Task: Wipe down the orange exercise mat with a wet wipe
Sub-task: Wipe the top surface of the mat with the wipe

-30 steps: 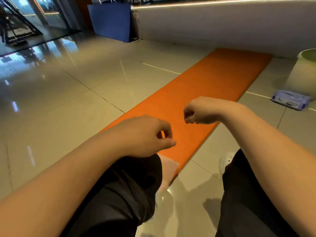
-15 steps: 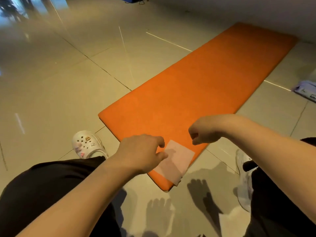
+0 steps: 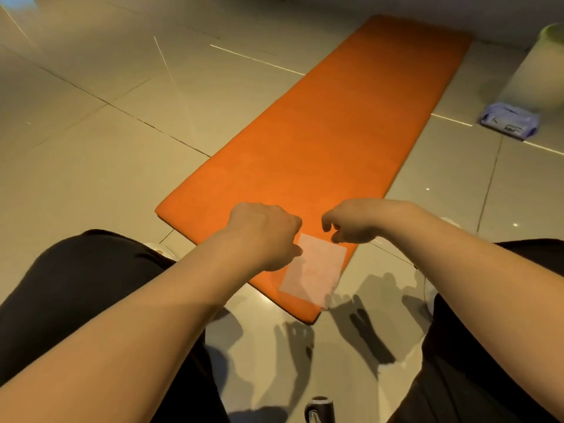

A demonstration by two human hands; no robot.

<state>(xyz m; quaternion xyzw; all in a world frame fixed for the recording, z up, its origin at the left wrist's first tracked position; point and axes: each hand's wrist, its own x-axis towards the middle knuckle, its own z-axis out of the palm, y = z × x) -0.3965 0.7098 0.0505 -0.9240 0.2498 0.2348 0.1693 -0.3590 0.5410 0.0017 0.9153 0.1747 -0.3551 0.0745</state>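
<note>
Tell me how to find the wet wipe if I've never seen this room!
Look for the long orange exercise mat on the tiled floor. Go to its near corner, between the person's left hand and right hand. The wet wipe is the thin, pale, see-through rectangle lying flat there, unlike the lilac wipes packet off the mat.
</note>
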